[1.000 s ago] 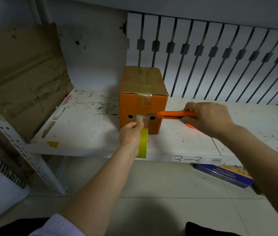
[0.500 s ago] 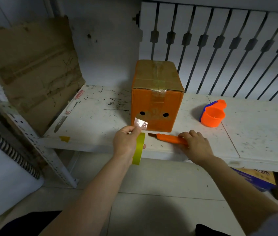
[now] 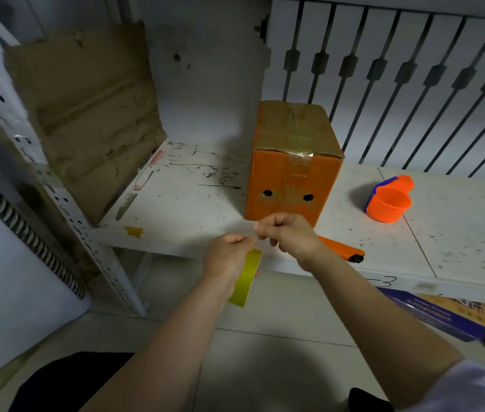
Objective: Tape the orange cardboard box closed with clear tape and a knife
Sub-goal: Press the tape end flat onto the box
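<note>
The orange cardboard box point(image 3: 293, 181) stands upright on the white shelf point(image 3: 193, 209), its flaps shut and a strip of clear tape running over the top and down the front. My left hand point(image 3: 228, 258) holds the yellowish tape roll point(image 3: 245, 278) in front of the shelf edge. My right hand point(image 3: 290, 237) is just right of it, fingers pinched at the tape's loose end near the left thumb. The orange knife point(image 3: 342, 251) lies on the shelf behind my right wrist, apart from the hand.
An orange and blue tape dispenser point(image 3: 388, 202) sits on the shelf right of the box. Torn brown cardboard point(image 3: 86, 114) leans at the left. Below the shelf at the right lie a blue box point(image 3: 434, 313) and other packages. A perforated rack post point(image 3: 71, 209) stands left.
My right hand cut the tape at the box front, laid the knife on the shelf, let it go and moved to the tape end. The view shifted left, showing the dispenser.
</note>
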A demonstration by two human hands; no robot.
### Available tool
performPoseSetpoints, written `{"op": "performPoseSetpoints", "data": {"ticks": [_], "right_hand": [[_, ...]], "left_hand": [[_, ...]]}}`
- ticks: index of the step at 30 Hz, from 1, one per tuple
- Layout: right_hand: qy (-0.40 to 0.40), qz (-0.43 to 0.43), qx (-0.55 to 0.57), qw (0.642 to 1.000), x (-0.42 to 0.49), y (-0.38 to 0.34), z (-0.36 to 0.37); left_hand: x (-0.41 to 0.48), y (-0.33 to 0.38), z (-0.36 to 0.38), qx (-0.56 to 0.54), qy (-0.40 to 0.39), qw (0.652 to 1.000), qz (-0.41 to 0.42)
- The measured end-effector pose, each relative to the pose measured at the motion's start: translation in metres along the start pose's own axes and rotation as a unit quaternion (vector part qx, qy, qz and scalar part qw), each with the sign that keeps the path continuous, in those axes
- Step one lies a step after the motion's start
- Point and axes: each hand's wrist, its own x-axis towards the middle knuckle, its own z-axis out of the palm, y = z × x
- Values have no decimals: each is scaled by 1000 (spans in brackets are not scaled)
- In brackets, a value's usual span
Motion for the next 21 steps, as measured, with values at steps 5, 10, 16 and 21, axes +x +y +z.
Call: {"op": "performPoseSetpoints", "data": {"ticks": [5, 10, 16, 21], "right_hand": [[65, 37, -138, 988, 24, 27, 17], [115, 44, -324, 938, 38, 38, 25], [121, 41, -403, 906, 49, 46, 25], [148, 36, -401, 903, 52, 45, 21]], "left_hand": [[16, -27, 5, -27, -8, 998, -50], [41, -48, 19, 16, -10, 998, -64], [49, -44, 21, 53, 30, 997, -39], [49, -48, 21, 88, 1, 996, -18]]}}
